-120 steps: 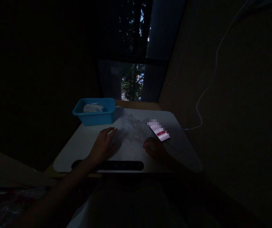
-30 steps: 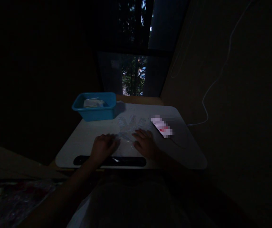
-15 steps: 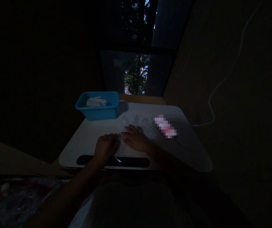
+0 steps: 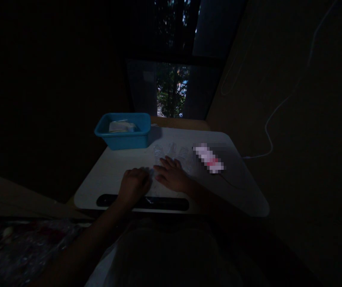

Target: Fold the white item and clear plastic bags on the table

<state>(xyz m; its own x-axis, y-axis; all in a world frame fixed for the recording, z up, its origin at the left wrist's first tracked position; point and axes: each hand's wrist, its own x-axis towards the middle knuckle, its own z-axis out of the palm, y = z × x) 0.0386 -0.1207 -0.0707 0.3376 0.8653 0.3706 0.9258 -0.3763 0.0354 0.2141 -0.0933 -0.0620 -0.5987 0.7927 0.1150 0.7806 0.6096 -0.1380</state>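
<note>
In dim light, a thin, crinkled piece of clear plastic (image 4: 173, 150) lies on the white tabletop. Its far edge has finger-like lobes, like a disposable glove. My right hand (image 4: 172, 174) rests palm down over its near part, fingers spread. Just to the left, my left hand (image 4: 135, 182) is curled with the fingertips tucked in. A bit of the plastic seems to run to its fingers, though the grip itself is dark and partly hidden.
A blue plastic basin (image 4: 126, 140) holding pale flat packets (image 4: 122, 126) stands at the back left. A lit, blurred phone (image 4: 209, 158) lies at the right. The small table (image 4: 99, 181) has a dark slot (image 4: 165, 203) near its front edge. A white cable (image 4: 268, 131) hangs along the right wall.
Both hands stay almost in place; the right fingers shift very slightly over the plastic. The view tilts a little.
</note>
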